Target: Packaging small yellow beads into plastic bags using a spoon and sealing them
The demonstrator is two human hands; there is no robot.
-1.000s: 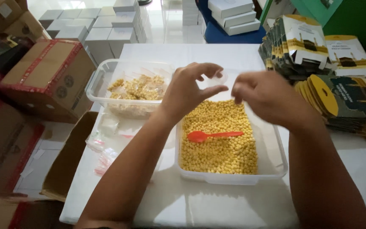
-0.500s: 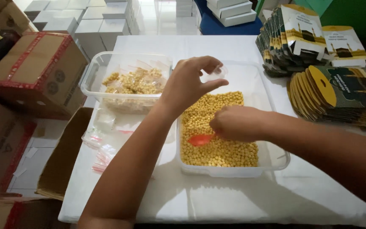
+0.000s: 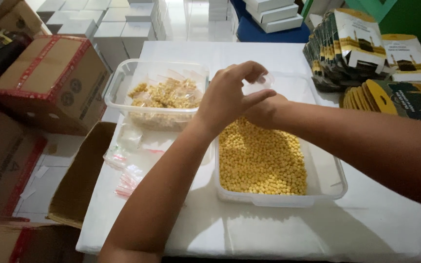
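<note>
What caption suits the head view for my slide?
Left hand pinches a small clear bag over a tub of yellow pellets; right hand beneath.

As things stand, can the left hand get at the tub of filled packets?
Probably yes. The left hand pinches a small clear bag just right of the tub of filled packets, which is open-topped with nothing between them. The hand is occupied, though, so it would have to let the bag go first.

You have one view, from the camera on your head, looking steeply down and forward across the white table [image 3: 278, 234]. It sits close: your forearms fill the lower frame, and stacked boxes [image 3: 49, 83] border the left edge.
</note>
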